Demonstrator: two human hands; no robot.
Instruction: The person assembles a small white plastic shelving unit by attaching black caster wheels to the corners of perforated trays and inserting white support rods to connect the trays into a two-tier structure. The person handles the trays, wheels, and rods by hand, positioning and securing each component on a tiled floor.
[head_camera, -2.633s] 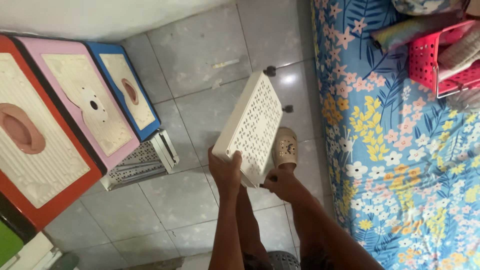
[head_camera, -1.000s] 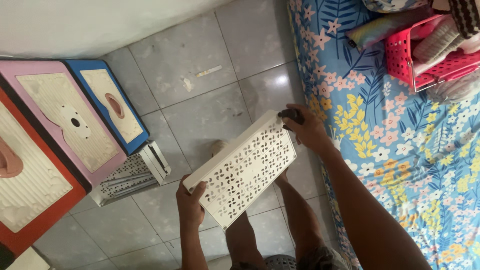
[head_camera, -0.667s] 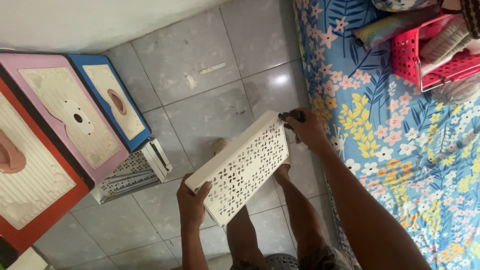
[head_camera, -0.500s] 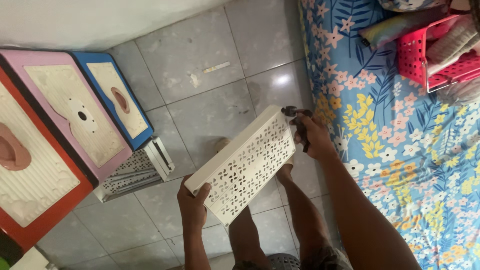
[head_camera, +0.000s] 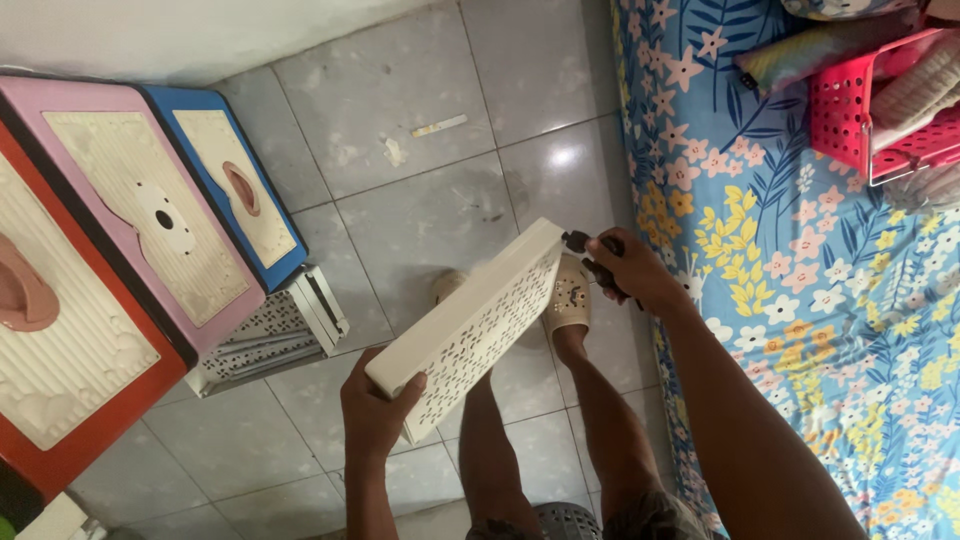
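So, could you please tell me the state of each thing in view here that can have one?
Perforated cream panel: off the floor, tilted, held at both ends.
Left hand: gripping the panel's lower end.
Right hand: closed on a small dark part at the panel's upper corner.
Blue drawer: closed.
Pink drawer: closed.
Red drawer: closed.
White perforated pieces: lying on the floor by the drawers.
Pink basket: on the bed, filled.

A home bedroom: floral bedsheet, tiled floor, colourful plastic drawers.
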